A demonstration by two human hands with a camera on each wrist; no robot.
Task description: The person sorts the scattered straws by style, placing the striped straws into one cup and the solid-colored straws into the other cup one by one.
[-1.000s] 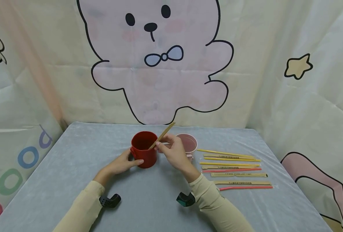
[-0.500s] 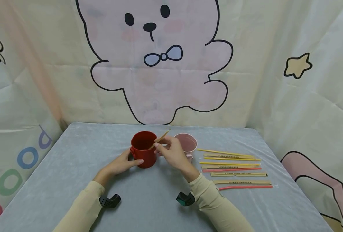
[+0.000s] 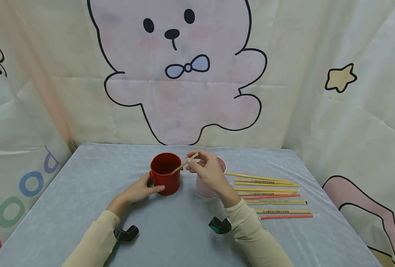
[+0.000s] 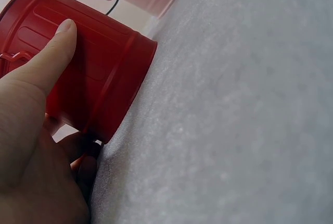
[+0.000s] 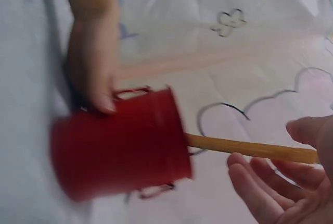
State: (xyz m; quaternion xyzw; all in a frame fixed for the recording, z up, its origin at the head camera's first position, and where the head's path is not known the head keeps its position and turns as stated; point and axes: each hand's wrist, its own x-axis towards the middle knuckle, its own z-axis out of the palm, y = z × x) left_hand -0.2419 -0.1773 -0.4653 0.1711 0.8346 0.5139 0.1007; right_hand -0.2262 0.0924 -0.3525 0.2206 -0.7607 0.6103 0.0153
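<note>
A small red bucket [image 3: 165, 181] stands upright on the cloth-covered table. My left hand [image 3: 135, 193] holds its side, thumb across the front wall, as the left wrist view shows with the thumb [image 4: 57, 52] on the red metal. A paper-wrapped straw [image 5: 244, 147] leans out over the bucket's rim to the right, its lower end hidden inside. Around the straw's upper part is my right hand [image 3: 209, 168], thumb and fingers spread apart in the right wrist view, with the straw passing between them. A pink bucket [image 3: 205, 187] stands just right of the red one, partly behind my right hand.
Several wrapped straws lie side by side on the right of the table, among them a yellow straw [image 3: 267, 184], a brown-paper straw [image 3: 277, 211] and a red straw [image 3: 287, 216]. The grey-blue tablecloth [image 3: 171, 233] reaches back to a printed curtain [image 3: 284, 74].
My right hand has moved slightly right and up, its fingers loosening from the straw, which stays leaning in the red bucket. My left hand keeps its hold on the bucket.
</note>
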